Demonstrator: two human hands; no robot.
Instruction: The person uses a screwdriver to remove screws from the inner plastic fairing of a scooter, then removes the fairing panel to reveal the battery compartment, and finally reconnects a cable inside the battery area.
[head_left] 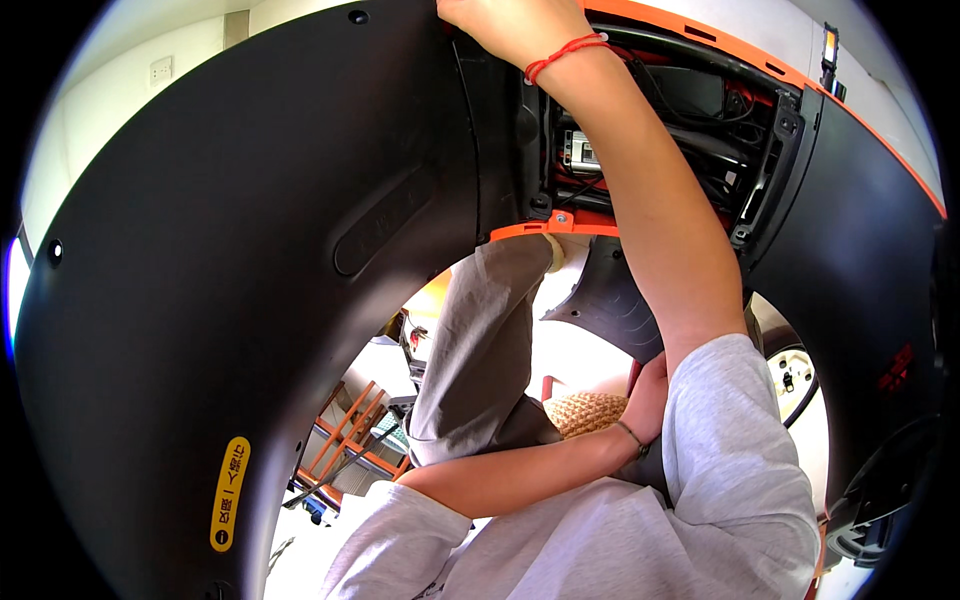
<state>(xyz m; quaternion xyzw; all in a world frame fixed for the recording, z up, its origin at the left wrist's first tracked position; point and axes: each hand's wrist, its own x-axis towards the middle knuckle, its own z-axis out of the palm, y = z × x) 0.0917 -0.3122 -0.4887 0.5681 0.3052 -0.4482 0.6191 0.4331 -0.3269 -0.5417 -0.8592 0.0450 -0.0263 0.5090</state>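
Observation:
Up at the top edge, my right hand (515, 22) lies at the rim of a large black panel (250, 200), next to an opening with orange edging. Its fingers are cut off by the picture's edge, so their grip does not show. Inside the opening (700, 140) are dark wires, black parts and a silver box (580, 150). My left forearm crosses low in front of me. My left hand (648, 400) is partly behind my right upper arm and its fingers are hidden. Just above it is a loose-looking black curved panel (610, 300).
A second black panel (880, 280) curves down on the right. An orange trim strip (560, 222) with a screw borders the opening. Below are a woven tan object (585, 412), a wooden rack (350, 430) and a white power strip (792, 370). A wall socket (161, 69) is behind.

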